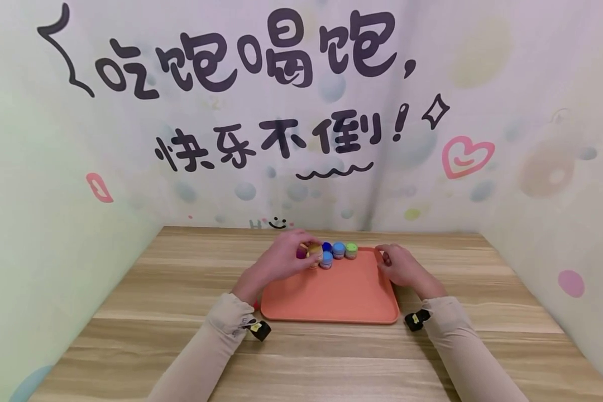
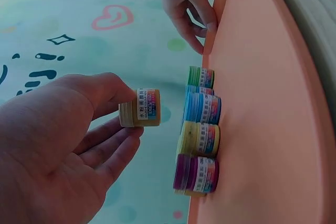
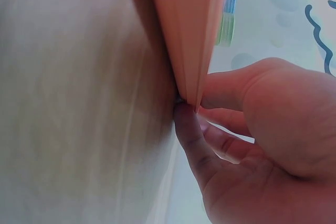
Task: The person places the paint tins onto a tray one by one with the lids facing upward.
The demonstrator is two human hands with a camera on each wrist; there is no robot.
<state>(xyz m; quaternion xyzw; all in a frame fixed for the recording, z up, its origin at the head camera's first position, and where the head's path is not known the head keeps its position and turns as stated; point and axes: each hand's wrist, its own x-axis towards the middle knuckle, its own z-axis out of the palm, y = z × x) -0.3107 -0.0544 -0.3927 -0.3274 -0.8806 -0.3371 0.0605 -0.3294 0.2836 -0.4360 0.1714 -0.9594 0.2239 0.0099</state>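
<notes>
Wooden table [image 1: 130, 312], left hand [image 2: 58, 145] pinching jar [image 2: 140, 107] (labelled)

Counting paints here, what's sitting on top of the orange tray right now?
On the orange tray, small paint jars stand along its far edge: green, blue, yellow and purple lids show. The left hand pinches another jar above it and hides part of the row.

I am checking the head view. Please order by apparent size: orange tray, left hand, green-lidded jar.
1. orange tray, clearly largest.
2. left hand.
3. green-lidded jar, smallest; it stands farthest from the camera, but the gap is plain.
</notes>
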